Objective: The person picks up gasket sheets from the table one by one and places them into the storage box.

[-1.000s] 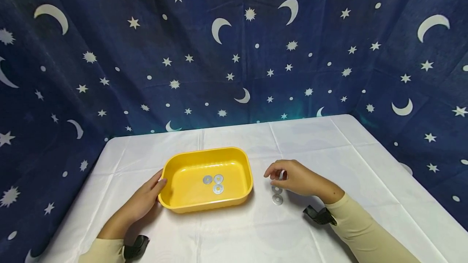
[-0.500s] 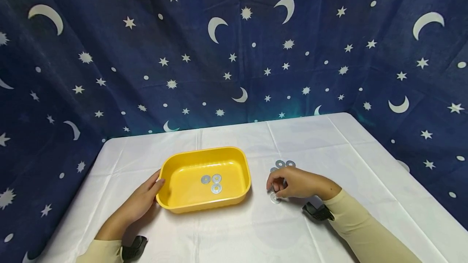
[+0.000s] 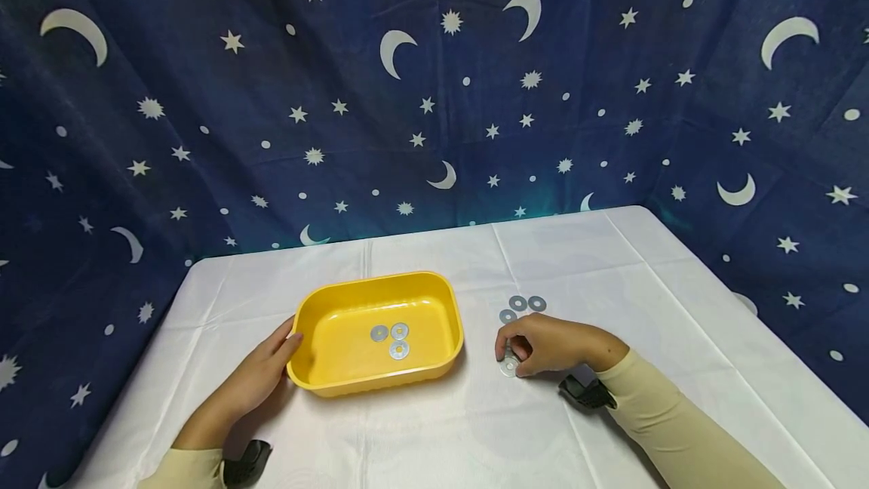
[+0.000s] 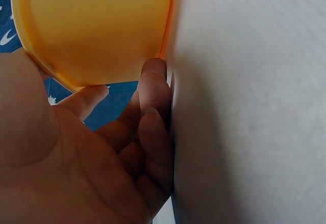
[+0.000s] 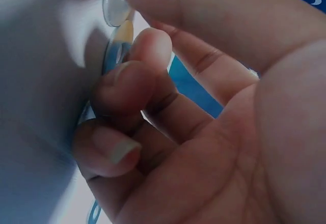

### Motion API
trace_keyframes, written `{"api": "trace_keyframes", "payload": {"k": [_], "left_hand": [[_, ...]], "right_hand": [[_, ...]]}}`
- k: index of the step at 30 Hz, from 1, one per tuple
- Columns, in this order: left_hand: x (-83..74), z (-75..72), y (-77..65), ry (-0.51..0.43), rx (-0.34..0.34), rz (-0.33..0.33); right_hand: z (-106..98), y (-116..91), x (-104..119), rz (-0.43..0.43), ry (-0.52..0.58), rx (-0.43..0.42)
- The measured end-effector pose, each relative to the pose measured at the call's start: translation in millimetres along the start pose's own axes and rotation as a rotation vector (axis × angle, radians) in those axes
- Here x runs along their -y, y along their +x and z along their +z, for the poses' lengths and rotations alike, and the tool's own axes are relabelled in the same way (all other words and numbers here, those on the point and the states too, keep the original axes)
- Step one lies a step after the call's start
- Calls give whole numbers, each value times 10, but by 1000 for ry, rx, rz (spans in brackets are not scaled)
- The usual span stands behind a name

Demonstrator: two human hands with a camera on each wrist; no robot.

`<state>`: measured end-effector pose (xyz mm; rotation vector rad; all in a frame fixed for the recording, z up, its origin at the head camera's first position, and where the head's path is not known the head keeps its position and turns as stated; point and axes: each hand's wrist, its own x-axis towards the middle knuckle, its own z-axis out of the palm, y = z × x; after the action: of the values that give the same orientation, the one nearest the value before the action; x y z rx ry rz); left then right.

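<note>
My left hand (image 3: 256, 377) holds the left end of a yellow plastic tray (image 3: 339, 357). Its thumb lies over the rim while the other fingers stay outside, low by the cloth in the left wrist view. Three flat metal washers (image 3: 399, 350) lie inside the tray. To the right of it, my right hand (image 3: 553, 343) is down at the table, thumb and index finger pinching the edges of a washer (image 3: 507, 370). In the right wrist view that washer (image 5: 116, 5) shows by the thumb tip. The curled fingers partly hide more washers beneath them.
Just beyond the right hand, several loose washers (image 3: 518, 303) lie on the white tablecloth (image 3: 434, 436). A dark blue curtain (image 3: 353, 59) with moons and stars hangs behind the table and along both sides.
My right hand has come nearer and down to the closest washer, uncovering the farther washers. The left hand keeps its hold on the tray. The head view has shifted slightly.
</note>
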<state>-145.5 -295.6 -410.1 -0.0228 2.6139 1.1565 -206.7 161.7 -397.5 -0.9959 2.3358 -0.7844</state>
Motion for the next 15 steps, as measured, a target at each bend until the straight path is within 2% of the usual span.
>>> {"api": "trace_keyframes", "payload": {"k": [15], "left_hand": [[14,8,19,20,4,-24]], "right_hand": [[36,16,-41,37,-6,-3]]}}
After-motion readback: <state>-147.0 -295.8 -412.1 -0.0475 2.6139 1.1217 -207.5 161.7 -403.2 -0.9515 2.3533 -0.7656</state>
